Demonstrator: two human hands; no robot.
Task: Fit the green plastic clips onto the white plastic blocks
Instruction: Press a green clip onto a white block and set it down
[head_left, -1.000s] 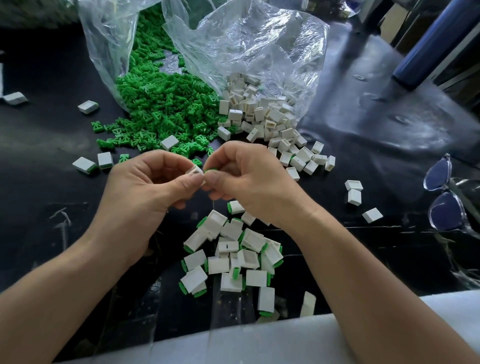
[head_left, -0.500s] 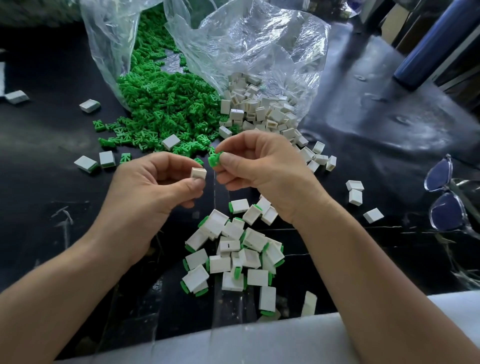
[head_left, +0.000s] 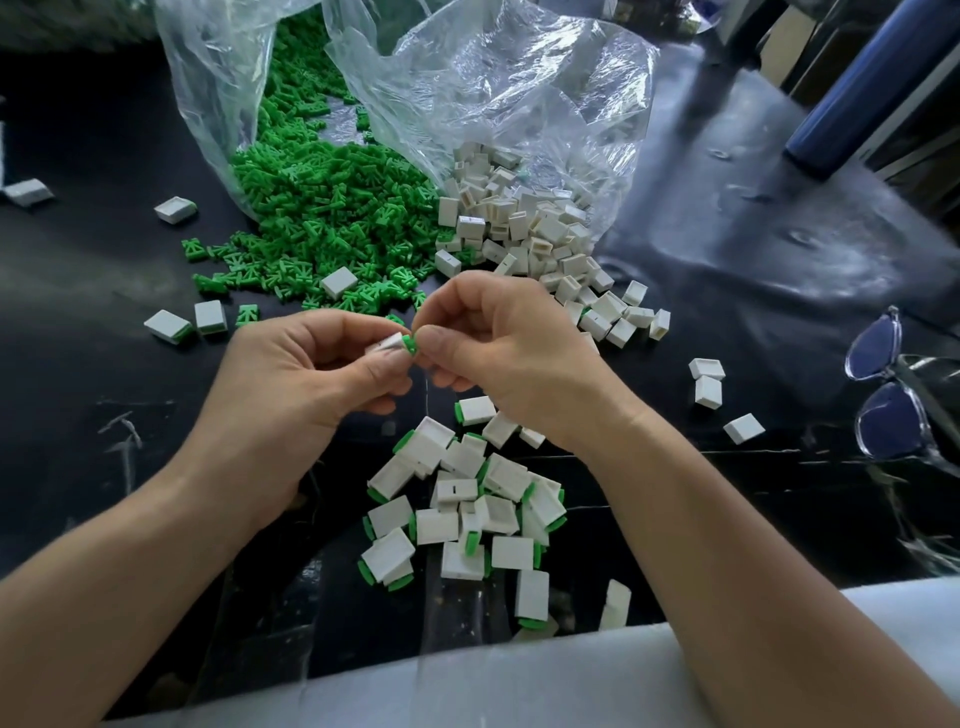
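Note:
My left hand (head_left: 306, 384) pinches a small white block (head_left: 388, 344) between thumb and fingers. My right hand (head_left: 498, 348) pinches a green clip (head_left: 410, 345) that sits at the block's open end, touching it. Both hands meet above the black table. Below them lies a heap of white blocks with green clips fitted (head_left: 467, 499). A pile of loose green clips (head_left: 311, 218) spills from a clear bag at the back left. Loose white blocks (head_left: 524, 228) spill from a second clear bag (head_left: 498, 88) beside it.
Stray white blocks lie on the black table at the left (head_left: 174, 210) and the right (head_left: 707, 380). Clear-framed glasses (head_left: 893, 395) rest at the right edge. A blue cylinder (head_left: 857, 93) leans at the back right. A white foam sheet (head_left: 519, 680) lines the near edge.
My hands held the block and the clip apart half a second ago. Now my right hand has brought the clip down against the end of the block in my left hand.

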